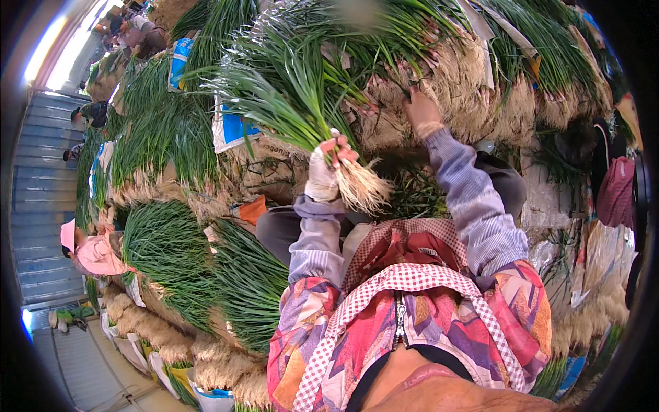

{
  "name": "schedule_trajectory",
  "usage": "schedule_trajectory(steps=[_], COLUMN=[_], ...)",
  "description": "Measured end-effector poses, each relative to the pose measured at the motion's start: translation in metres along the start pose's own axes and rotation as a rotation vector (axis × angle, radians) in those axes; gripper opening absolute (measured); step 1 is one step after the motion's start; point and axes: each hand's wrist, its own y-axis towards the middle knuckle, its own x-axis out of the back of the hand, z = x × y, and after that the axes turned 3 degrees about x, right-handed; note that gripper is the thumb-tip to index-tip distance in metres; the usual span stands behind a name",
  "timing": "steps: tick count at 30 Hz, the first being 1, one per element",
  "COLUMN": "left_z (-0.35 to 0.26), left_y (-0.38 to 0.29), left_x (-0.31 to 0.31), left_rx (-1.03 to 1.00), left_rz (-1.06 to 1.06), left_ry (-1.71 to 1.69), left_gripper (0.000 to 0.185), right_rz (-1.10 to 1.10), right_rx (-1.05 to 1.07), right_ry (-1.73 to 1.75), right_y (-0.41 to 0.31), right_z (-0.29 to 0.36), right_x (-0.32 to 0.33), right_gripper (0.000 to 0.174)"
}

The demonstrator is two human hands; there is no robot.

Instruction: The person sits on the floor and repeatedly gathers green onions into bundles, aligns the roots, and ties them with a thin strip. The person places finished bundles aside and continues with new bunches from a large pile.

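My left hand [332, 159], in a pale fingerless covering, grips a bunch of green onions [309, 110] just above its roots. The long green leaves fan out to the upper left, and pale stringy roots [364, 188] hang on the other side of the fist. My right hand [425, 110] reaches to the root ends of a big heap of green onions [406, 31], its fingers among pinkish stem bases and tan roots [383, 129]. Whether those fingers have closed on a stem is hidden. Loose green leaves [417, 190] lie between my knees.
Stacked green onions [154, 139] extend to the left, with blue and white sacks [234, 126] among them. Large bundles [165, 252] lie by my left side. A person in a pink hat [95, 250] sits beyond; others are farther back. Plastic sheeting [548, 201] lies at right.
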Motion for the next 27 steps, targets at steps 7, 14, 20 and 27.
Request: schedule_trajectory(steps=[7,14,20,27], left_z=[0.038,0.027,-0.067,-0.144], left_y=[0.005,0.01,-0.004,-0.026], left_x=[-0.001,0.025,0.03,0.009], left_rx=[0.096,0.154,0.034,-0.015], left_rz=[0.028,-0.144,-0.364,0.169], left_ry=[-0.125,0.091,0.528,0.217], left_gripper=[0.013,0.02,0.022,0.019], right_rz=[0.243,0.129,0.51,0.69], right_rx=[0.097,-0.9,0.052,0.052], right_ry=[0.499,2.117,0.708,0.075], right_y=[0.007,-0.007,-0.085,-0.077], right_z=[-0.008,0.085,-0.01,0.007], right_x=[-0.104,-0.062,-0.059,-0.172], right_gripper=[0.042,0.026,0.04,0.048])
